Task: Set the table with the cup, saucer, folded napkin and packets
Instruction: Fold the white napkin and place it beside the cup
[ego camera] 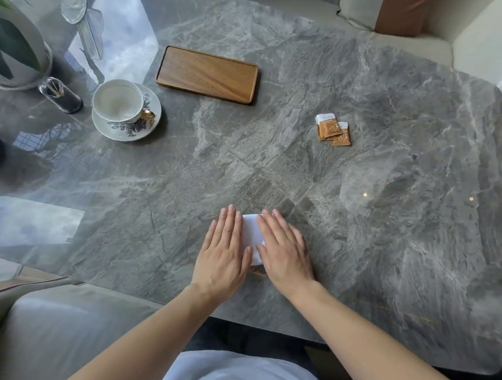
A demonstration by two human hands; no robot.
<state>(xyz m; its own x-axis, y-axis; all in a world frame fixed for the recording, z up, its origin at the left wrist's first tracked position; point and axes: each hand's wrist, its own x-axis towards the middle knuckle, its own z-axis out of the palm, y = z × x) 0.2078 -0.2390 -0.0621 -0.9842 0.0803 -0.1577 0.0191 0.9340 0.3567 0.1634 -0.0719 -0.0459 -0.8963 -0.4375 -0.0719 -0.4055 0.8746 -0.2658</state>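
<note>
A white folded napkin [252, 233] lies on the grey marble table [392, 210] near its front edge. My left hand [223, 257] and my right hand [284, 251] lie flat on it, palms down, fingers straight, covering its left and right sides. A white floral cup [118, 101] with a gold handle stands on its matching saucer [128, 131] at the far left. Two brown and white packets [332, 130] lie overlapped at the right of the middle.
An oblong wooden tray [207, 74] lies at the back middle. At the far left stand a potted plant [6, 49], a glass toothpick holder [60, 94] and a clear glass piece [82, 21]. Cushioned seats surround the table.
</note>
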